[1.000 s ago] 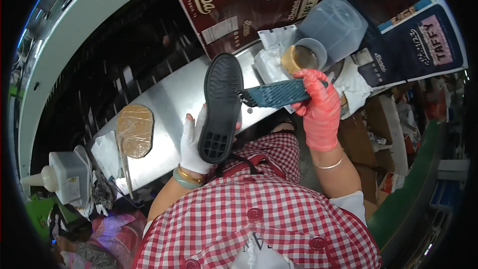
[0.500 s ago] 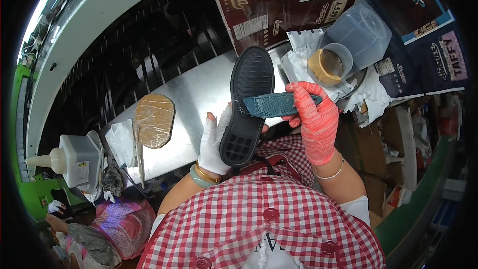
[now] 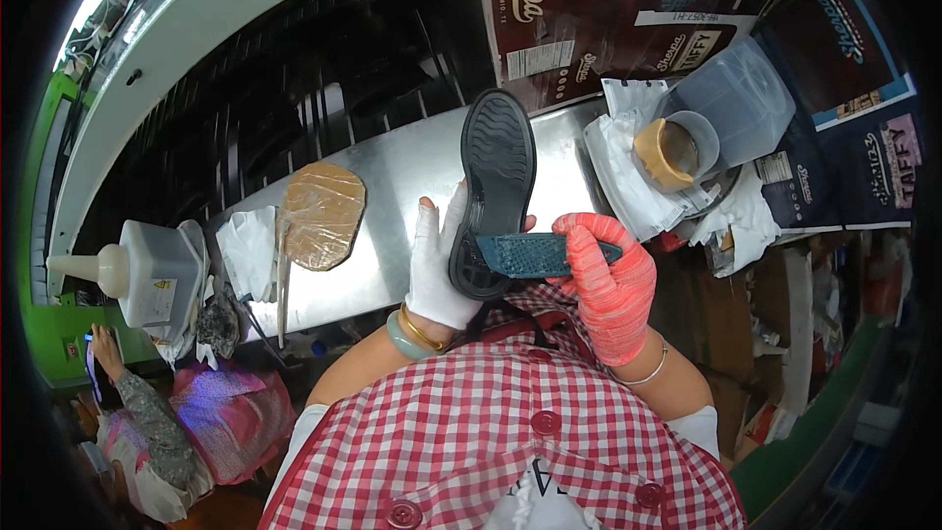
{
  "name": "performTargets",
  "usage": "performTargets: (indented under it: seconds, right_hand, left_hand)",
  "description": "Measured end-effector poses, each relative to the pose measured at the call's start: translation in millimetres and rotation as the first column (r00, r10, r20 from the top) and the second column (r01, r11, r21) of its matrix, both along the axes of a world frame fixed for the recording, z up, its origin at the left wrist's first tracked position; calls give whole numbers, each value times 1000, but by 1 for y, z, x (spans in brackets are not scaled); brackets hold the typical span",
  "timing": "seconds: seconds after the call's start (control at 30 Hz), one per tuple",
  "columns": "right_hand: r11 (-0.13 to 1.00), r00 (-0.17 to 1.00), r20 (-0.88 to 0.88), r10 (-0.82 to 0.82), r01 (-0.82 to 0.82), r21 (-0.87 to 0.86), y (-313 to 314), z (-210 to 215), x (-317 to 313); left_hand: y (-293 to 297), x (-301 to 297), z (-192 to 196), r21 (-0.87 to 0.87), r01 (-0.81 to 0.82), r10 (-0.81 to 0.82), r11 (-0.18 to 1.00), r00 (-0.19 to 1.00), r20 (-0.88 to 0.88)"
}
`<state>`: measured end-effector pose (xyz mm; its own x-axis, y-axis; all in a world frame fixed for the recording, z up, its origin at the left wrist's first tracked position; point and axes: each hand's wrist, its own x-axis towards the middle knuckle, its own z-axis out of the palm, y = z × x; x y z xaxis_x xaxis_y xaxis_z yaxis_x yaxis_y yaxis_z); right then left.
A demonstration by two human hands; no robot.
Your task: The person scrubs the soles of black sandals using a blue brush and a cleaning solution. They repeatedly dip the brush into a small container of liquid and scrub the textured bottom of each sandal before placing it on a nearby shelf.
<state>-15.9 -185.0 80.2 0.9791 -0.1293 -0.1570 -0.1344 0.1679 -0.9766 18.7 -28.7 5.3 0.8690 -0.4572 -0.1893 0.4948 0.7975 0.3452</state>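
Observation:
A black shoe sole (image 3: 498, 162) stands slanted in front of my body, its wavy tread facing up and its heel end toward me. My left hand (image 3: 438, 275), in a white glove with bare fingertips, grips the sole from its left side and behind. My right hand (image 3: 613, 285), in a coral knit glove, is closed on a teal, dimpled, flat brush-like tool (image 3: 530, 253). The tool's left end lies over the sole near the heel; whether it presses on the surface I cannot tell. The fingers behind the sole are mostly hidden.
A metal worktop (image 3: 392, 172) borders a dark slatted conveyor (image 3: 245, 128). On the left are a tape-wrapped brown pad (image 3: 322, 216) and a white spouted bottle (image 3: 157, 275). A tan-rimmed cup (image 3: 664, 154) and a clear container (image 3: 741, 103) stand right; another person (image 3: 177, 432) is lower left.
The teal tool has moved down toward the heel end of the sole. The sole has turned more upright, and the worktop things have shifted right in view. The other person's arm has risen.

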Motion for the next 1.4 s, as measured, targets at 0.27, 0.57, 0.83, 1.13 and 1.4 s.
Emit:
performTargets:
  seconds: [0.27,0.57,0.83,1.13,1.4]
  right_hand:
    - [991,994,40,105,-101,-83,0,2,-9]
    - [924,923,126,364,-340,-175,-11,8,7]
    - [800,788,-260,558,-594,-84,-5,49,38]
    - [639,680,-205,704,-732,-235,14,48,55]
    - [600,625,-322,711,-778,-185,18,57,59]
  left_hand:
    - [5,0,1,-55,15,-12,998,999,45]
    - [13,-3,17,-85,135,-139,987,990,-34]
    - [28,0,14,173,385,-375,906,923,-89]
    - [41,7,27,227,620,-609,751,783,-122]
    - [55,23,13,226,760,-771,609,635,-59]
